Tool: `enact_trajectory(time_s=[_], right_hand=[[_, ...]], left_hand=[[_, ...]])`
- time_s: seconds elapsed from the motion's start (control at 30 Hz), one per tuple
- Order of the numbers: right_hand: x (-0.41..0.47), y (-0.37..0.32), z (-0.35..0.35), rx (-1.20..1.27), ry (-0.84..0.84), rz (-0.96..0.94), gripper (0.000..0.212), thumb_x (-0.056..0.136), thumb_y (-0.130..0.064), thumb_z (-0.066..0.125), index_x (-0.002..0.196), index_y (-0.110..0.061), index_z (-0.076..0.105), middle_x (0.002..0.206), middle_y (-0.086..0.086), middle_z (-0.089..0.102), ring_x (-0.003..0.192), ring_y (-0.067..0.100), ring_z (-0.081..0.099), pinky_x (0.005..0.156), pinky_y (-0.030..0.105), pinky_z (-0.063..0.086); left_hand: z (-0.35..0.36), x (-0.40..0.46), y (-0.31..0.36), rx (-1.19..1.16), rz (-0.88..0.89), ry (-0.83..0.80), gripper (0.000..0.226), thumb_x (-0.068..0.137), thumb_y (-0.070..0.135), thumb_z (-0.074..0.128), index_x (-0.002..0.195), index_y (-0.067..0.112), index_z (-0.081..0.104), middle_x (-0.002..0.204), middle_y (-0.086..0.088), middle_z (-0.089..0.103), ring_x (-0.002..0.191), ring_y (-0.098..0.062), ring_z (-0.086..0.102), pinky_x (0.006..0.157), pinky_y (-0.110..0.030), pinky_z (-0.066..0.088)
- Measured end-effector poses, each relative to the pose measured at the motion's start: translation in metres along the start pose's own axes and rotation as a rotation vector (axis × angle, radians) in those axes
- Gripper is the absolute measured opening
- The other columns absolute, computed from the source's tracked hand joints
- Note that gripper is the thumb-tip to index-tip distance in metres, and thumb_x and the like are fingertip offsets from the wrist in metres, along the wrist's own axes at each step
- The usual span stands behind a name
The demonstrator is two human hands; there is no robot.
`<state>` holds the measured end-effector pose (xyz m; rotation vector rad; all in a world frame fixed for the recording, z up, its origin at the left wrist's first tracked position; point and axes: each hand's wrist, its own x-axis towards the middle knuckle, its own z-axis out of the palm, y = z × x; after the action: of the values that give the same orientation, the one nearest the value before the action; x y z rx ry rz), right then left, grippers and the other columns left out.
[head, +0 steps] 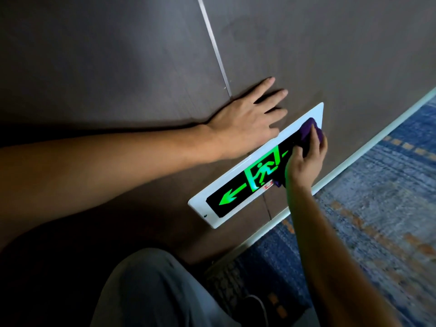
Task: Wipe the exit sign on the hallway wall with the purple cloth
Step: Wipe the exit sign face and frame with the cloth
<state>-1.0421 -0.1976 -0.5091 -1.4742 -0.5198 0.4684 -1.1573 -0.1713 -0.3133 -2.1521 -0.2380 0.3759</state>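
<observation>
Hallway of a commercial building: lit green exit sign (pixel 250 178) low on dark panelled wall (pixel 118 67), patterned blue carpet (pixel 389 197) below fingers.

Two bare forearms with no sleeves in view, left hand (pixel 245 119) and right hand (pixel 306 161) without rings, watch or gloves, grey trousers (pixel 146 289) over a bent knee, dark patterned shoe (pixel 226 279) with a pale lace

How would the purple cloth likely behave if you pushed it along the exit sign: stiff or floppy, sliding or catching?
The purple cloth is bunched in the right hand, so it is probably soft and floppy. It looks light, held by fingers alone. The exit sign looks glossy, so it would likely slide easily.
</observation>
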Motion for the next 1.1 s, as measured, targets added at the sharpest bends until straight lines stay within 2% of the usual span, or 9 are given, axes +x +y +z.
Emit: enact_trajectory(time_s=[0.13,0.2,0.27,0.4,0.5,0.63,0.8,0.97,1.1], right_hand=[[-0.058,0.002,0.012,0.022,-0.037,-0.076,0.06,0.09,-0.011,0.051,0.148,-0.025,0.054,0.161,0.004,0.038,0.145,0.024,0.042,0.114,0.048,0.044],[-0.085,0.006,0.017,0.036,-0.061,-0.108,0.058,0.09,-0.008,0.053,0.147,-0.018,0.056,0.16,0.009,0.039,0.147,0.029,0.039,0.114,0.053,0.042],[-0.112,0.009,0.023,0.057,-0.084,-0.131,0.055,0.089,-0.003,0.055,0.144,-0.013,0.059,0.158,0.015,0.04,0.147,0.033,0.038,0.116,0.054,0.038],[-0.162,0.013,0.03,0.067,-0.138,-0.22,0.057,0.088,0.001,0.057,0.143,-0.016,0.06,0.158,0.017,0.039,0.149,0.036,0.036,0.121,0.054,0.031],[-0.191,0.016,0.031,0.031,-0.191,-0.276,0.059,0.089,0.003,0.06,0.142,-0.022,0.059,0.16,0.008,0.038,0.149,0.036,0.035,0.121,0.053,0.032],[-0.22,0.025,0.024,-0.123,-0.323,-0.364,0.059,0.084,0.003,0.058,0.138,-0.019,0.064,0.159,0.015,0.042,0.145,0.045,0.037,0.116,0.055,0.035],[-0.244,0.035,0.014,-0.258,-0.389,-0.312,0.057,0.083,-0.012,0.048,0.135,-0.019,0.067,0.155,0.019,0.046,0.139,0.051,0.042,0.105,0.063,0.045],[-0.243,0.051,0.009,-0.37,-0.442,-0.308,0.067,0.074,0.004,0.073,0.136,-0.02,0.067,0.155,0.019,0.047,0.137,0.051,0.046,0.102,0.06,0.049],[-0.241,0.075,-0.001,-0.442,-0.475,-0.206,0.069,0.075,0.003,0.069,0.141,-0.02,0.063,0.16,0.018,0.041,0.138,0.05,0.045,0.1,0.063,0.049]], left_hand=[[-0.004,-0.001,-0.001,0.025,0.016,-0.05,0.034,0.099,0.024,0.049,0.13,0.024,0.064,0.165,-0.012,0.034,0.157,-0.044,0.014,0.124,-0.067,0.003],[-0.006,-0.001,-0.002,0.03,0.019,-0.07,0.036,0.098,0.024,0.05,0.131,0.024,0.064,0.166,-0.011,0.033,0.157,-0.043,0.013,0.124,-0.067,0.002],[-0.008,-0.002,-0.002,0.037,0.025,-0.079,0.038,0.097,0.024,0.05,0.132,0.025,0.064,0.166,-0.011,0.032,0.157,-0.043,0.013,0.124,-0.067,0.002],[-0.011,-0.001,-0.002,0.02,0.015,-0.108,0.037,0.096,0.023,0.052,0.131,0.023,0.064,0.165,-0.011,0.033,0.158,-0.042,0.012,0.125,-0.066,0.0],[-0.012,-0.001,-0.002,0.006,0.005,-0.113,0.035,0.099,0.023,0.05,0.131,0.023,0.064,0.165,-0.012,0.034,0.157,-0.042,0.013,0.125,-0.066,0.0],[-0.012,-0.002,-0.001,0.02,0.009,-0.119,0.034,0.099,0.024,0.051,0.131,0.025,0.064,0.166,-0.012,0.032,0.158,-0.042,0.011,0.125,-0.066,0.0],[-0.013,-0.003,-0.002,0.015,0.014,-0.129,0.037,0.099,0.022,0.049,0.133,0.025,0.063,0.167,-0.012,0.03,0.157,-0.043,0.011,0.126,-0.064,0.0],[-0.012,-0.002,-0.001,0.001,0.016,-0.109,0.036,0.097,0.021,0.053,0.131,0.026,0.065,0.166,-0.012,0.033,0.157,-0.043,0.012,0.126,-0.063,0.0],[-0.012,-0.003,-0.001,0.007,0.011,-0.123,0.037,0.097,0.021,0.054,0.132,0.026,0.064,0.166,-0.012,0.032,0.157,-0.043,0.012,0.126,-0.063,0.0]])
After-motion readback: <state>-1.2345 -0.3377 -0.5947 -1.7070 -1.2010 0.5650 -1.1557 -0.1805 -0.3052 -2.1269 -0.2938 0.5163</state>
